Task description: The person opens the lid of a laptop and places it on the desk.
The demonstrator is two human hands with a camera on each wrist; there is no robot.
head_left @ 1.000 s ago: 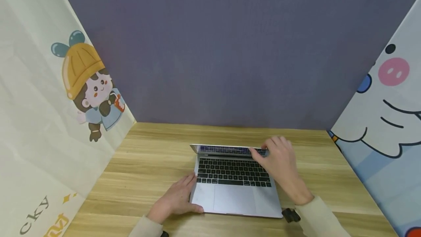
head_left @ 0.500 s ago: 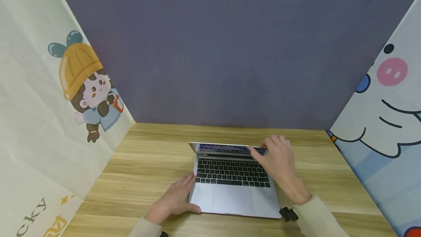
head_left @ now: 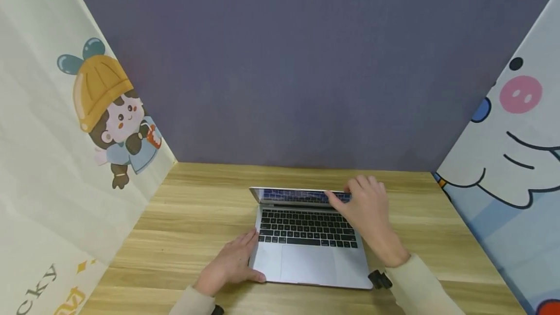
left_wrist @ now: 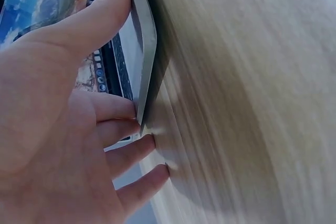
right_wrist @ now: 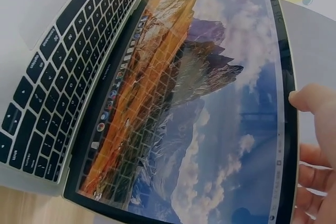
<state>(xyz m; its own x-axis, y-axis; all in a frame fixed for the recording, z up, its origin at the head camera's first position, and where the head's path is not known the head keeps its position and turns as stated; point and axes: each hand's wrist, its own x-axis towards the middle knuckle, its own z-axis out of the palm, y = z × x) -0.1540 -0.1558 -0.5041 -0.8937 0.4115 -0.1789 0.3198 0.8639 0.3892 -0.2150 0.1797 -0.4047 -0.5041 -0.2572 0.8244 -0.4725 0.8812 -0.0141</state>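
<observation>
A silver laptop [head_left: 308,264] with black keys lies on the wooden table, its lid [head_left: 297,196] raised. Its lit screen [right_wrist: 210,114] displays a mountain and cloud picture, with the keyboard mirrored in it. My right hand [head_left: 367,205] pinches the lid's top edge near the right corner, thumb on the screen side and fingers behind. My left hand [head_left: 234,259] rests at the base's front left corner, its thumb by the front edge. In the left wrist view, loosely extended fingers [left_wrist: 137,156] touch the laptop's side and the table.
Wood-grain table [head_left: 192,218] surrounds the laptop. A dark grey panel [head_left: 280,67] stands behind it. Printed cartoon sheets flank both sides, a monkey figure [head_left: 124,120] on the left and a pink-nosed one on the right. A black wrist device [head_left: 379,280] sits beside the laptop's front right corner.
The lid's top edge stands slightly higher in the head view, and my right hand has risen a little with it. My left hand keeps its place at the corner. The view has shifted slightly.
</observation>
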